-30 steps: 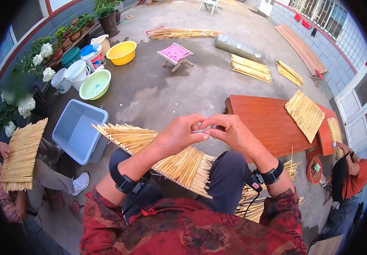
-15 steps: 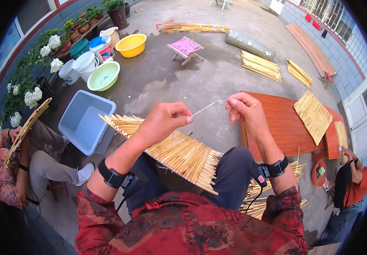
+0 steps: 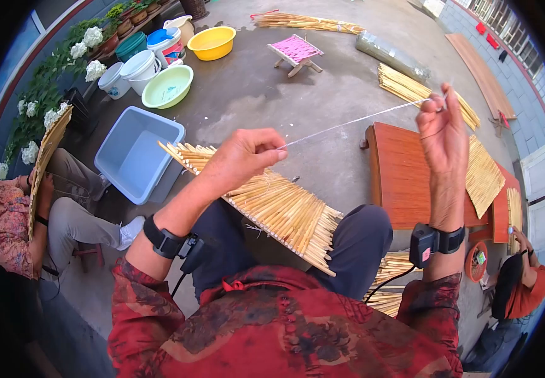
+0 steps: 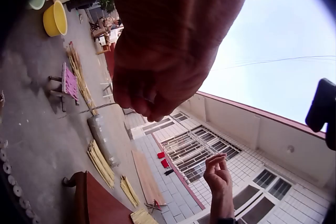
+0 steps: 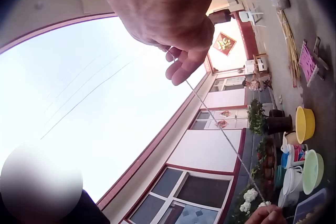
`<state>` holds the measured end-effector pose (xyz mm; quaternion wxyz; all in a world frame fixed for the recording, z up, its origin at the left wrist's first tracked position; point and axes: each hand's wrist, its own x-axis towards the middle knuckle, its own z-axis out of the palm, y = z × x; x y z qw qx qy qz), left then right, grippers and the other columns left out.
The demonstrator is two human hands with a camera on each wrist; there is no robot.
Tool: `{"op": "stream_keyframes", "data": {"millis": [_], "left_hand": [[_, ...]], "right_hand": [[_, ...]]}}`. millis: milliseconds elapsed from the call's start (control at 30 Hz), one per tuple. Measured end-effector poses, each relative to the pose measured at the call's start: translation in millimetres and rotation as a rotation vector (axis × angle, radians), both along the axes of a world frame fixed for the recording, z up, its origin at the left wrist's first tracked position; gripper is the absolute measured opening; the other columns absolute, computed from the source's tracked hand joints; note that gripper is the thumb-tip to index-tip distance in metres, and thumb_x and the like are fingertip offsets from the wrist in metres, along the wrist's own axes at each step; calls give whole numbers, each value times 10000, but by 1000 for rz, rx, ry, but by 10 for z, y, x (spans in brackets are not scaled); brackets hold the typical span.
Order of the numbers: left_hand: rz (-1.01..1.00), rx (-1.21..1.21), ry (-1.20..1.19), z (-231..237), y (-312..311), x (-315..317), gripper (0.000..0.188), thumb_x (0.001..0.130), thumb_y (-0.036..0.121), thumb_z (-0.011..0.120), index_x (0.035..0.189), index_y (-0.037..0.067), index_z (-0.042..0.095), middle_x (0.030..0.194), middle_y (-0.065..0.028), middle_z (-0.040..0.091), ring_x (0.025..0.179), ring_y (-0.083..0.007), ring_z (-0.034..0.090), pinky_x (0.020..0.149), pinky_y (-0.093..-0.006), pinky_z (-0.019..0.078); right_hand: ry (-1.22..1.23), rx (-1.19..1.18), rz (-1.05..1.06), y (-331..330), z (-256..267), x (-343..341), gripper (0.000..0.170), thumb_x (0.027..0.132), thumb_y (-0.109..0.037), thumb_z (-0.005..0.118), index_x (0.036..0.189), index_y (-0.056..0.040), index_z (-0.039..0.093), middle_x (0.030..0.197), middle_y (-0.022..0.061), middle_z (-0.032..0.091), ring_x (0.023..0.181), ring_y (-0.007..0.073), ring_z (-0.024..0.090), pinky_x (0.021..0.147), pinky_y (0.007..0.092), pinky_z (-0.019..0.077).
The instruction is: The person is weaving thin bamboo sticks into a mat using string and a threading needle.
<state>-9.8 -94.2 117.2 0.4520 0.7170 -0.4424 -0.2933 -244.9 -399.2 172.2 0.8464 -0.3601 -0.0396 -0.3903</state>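
A thin white string (image 3: pixel 355 121) stretches taut between the two hands, slanting up to the right in the head view. The left hand (image 3: pixel 247 157) pinches one end between thumb and forefinger, over a mat of yellow stalks (image 3: pixel 278 211) lying across the lap. Raised well out to the right, the right hand (image 3: pixel 442 135) holds the other end at its curled fingertips. In the right wrist view the string (image 5: pixel 223 132) runs down from the right fingers to the left hand (image 5: pixel 266 216). The mat's fanned stalks are joined along its near edge.
A blue tub (image 3: pixel 140 151) stands left of the mat, beside a seated person holding another mat (image 3: pixel 48 160). A low red-brown table (image 3: pixel 405 176) is at the right with a mat (image 3: pixel 483 176) on it. More stalks (image 3: pixel 392 280) lie beside the right knee.
The hands began close together and have drawn apart. My right hand has moved up and to the right, and the string between them is now long and straight. The head view has shifted.
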Motion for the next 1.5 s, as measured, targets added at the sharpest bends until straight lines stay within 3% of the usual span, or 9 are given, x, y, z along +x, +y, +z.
{"op": "stream_keyframes", "data": {"millis": [200,300,433,500,667,800,967,1167,1500], "left_hand": [[126,-99,-682,-356,365,595,278,810,54,662,1080,44,597,1123,-80,591,971,-225,590,810,-334,479],[133,-56,-969,-427,443,439,460,755,28,681,1192,67,542,1296,-89,521,1193,-285,501,969,-385,417],[-112,-19,-960,-711,763,178,561,717,38,706,1241,73,509,1287,-79,527,1258,-275,456,1052,-442,337],[-282,32,-980,-851,927,66,573,686,67,739,1219,79,526,1293,-77,524,1257,-247,464,1063,-489,317],[-192,-17,-992,-1118,917,27,554,668,94,758,1181,97,549,1236,-61,559,1223,-239,499,1074,-513,295],[-147,0,-985,-1141,768,58,459,647,99,754,1080,116,600,1140,-21,614,1157,-227,550,1062,-509,311],[-140,-58,-937,-1180,762,99,366,643,98,742,990,125,630,1058,10,646,1048,-184,596,1025,-494,355],[-148,-118,-956,-1199,762,149,212,735,134,662,943,114,631,1009,9,648,987,-156,605,974,-446,404],[-137,-161,-909,-1188,733,181,223,679,124,708,891,108,640,968,4,671,926,-172,629,924,-432,433]], "right_hand": [[-104,155,-727,-2080,-139,-1449,143,916,-40,574,960,71,496,880,148,531,900,350,612,941,555,504],[42,46,-1057,-2174,-185,-1805,187,918,-70,582,1012,73,507,845,133,531,859,327,615,948,548,504],[85,-117,-1032,-1898,-94,-1684,241,918,-104,596,1089,49,524,799,96,534,734,227,586,839,431,554],[176,-287,-872,-1459,7,-1245,312,914,-140,618,1164,27,535,765,43,518,610,110,474,648,273,496],[709,-598,-391,89,-211,139,229,945,-219,562,1090,-62,644,676,-51,466,526,20,353,456,179,311],[964,-921,234,1090,-754,725,115,900,-143,625,952,-55,679,743,-51,576,663,38,504,582,199,428],[1011,-955,524,1639,-1269,1013,160,894,-163,630,957,-21,671,819,64,670,742,158,621,699,292,498],[814,-1263,544,1745,-1540,1150,149,888,-105,623,1005,-22,662,884,105,657,804,232,628,723,317,502],[805,-1177,585,1779,-1705,1112,203,871,-117,612,1056,-60,672,928,136,667,867,310,638,777,368,514]]}}
